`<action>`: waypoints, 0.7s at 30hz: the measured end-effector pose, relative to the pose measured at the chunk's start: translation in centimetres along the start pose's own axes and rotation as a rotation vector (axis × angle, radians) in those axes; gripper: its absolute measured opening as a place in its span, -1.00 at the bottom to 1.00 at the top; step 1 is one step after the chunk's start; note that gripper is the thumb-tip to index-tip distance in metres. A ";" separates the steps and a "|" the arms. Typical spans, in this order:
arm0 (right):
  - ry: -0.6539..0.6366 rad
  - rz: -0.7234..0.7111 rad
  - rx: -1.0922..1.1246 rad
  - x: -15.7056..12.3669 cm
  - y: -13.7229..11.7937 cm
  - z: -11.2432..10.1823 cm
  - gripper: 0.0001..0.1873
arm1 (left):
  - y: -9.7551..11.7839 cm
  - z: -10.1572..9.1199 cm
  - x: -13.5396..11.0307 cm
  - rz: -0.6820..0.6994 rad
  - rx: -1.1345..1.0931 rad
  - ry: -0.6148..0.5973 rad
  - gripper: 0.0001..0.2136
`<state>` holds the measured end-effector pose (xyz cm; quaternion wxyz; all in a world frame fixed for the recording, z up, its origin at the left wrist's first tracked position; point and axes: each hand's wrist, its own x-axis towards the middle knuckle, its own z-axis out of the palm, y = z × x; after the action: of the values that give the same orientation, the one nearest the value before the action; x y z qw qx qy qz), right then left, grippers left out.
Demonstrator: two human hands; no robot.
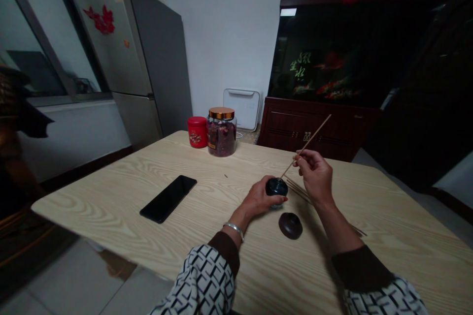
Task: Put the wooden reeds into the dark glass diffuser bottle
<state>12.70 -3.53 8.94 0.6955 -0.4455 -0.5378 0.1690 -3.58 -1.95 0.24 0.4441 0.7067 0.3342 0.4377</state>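
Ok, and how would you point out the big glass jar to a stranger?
Find the pale wood-grain table in front of the fish tank. At its far edge stands a glass jar packed with dark red dried petals under a copper-coloured lid. Unlike the shorter red canister beside it, it is see-through.

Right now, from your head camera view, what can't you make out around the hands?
Head view:
The dark round pot's underside: hidden by the left hand.
The thin wooden stick's gripped part: hidden by the right hand.
How many loose sticks lie on the table: the right forearm and its shadow cover them.
The red cup's print: too small to read.
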 end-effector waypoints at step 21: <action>-0.545 0.222 -1.162 -2.8 4.5 -9.1 -0.85 | 0.5 -0.1 -0.1 -0.016 -0.017 -0.006 -0.39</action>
<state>20.97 -7.09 3.46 0.1586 -0.7432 -0.6494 0.0284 -3.64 -2.19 0.71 0.4545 0.7014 0.3349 0.4350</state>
